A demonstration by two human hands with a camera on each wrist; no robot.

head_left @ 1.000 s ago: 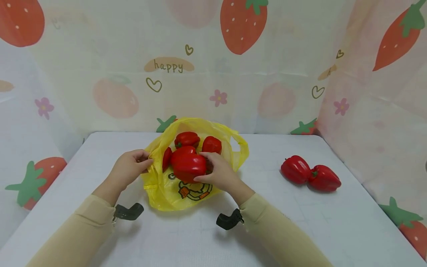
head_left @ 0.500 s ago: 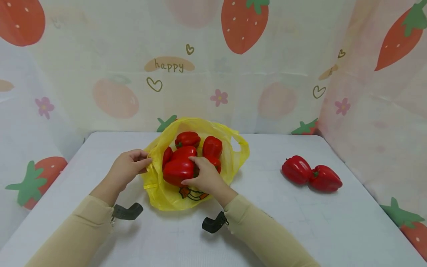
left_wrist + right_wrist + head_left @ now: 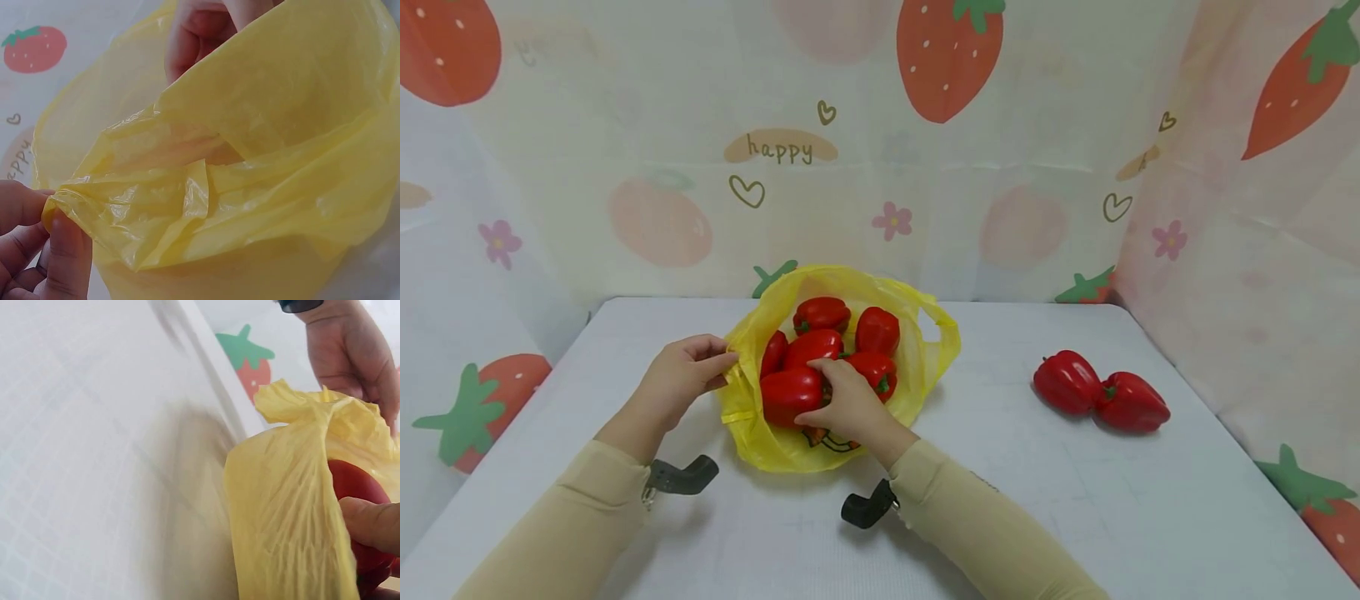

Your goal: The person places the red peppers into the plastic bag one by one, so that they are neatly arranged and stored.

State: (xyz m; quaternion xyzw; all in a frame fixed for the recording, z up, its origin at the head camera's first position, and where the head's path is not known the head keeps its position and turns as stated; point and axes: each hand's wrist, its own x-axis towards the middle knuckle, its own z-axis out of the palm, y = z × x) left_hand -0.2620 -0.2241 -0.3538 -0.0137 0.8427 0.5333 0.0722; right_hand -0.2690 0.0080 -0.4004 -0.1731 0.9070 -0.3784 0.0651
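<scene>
A yellow plastic bag (image 3: 887, 293) lies on the table with its mouth facing me. My left hand (image 3: 683, 379) pinches the left rim; in the left wrist view thumb and finger squeeze a fold of the bag (image 3: 162, 219). Inside the bag, my right hand (image 3: 856, 410) grips a red bell pepper (image 3: 792, 397) near the front left. Its thumb (image 3: 372, 522) lies against the pepper (image 3: 356, 481) in the right wrist view, most of that hand being out of frame. Several more red bell peppers (image 3: 814, 347) sit behind and beside the held one, partly hidden.
Two red bell peppers, one on the left (image 3: 1066, 382) and one on the right (image 3: 1131, 403), touch each other on the right side of the white table (image 3: 1000, 467). Printed cloth walls (image 3: 670, 217) rise behind the table and at both sides.
My right hand has carried the held bell pepper left and slightly down inside the bag, uncovering another pepper at the right. My left hand keeps its pinch on the rim, nearly still.
</scene>
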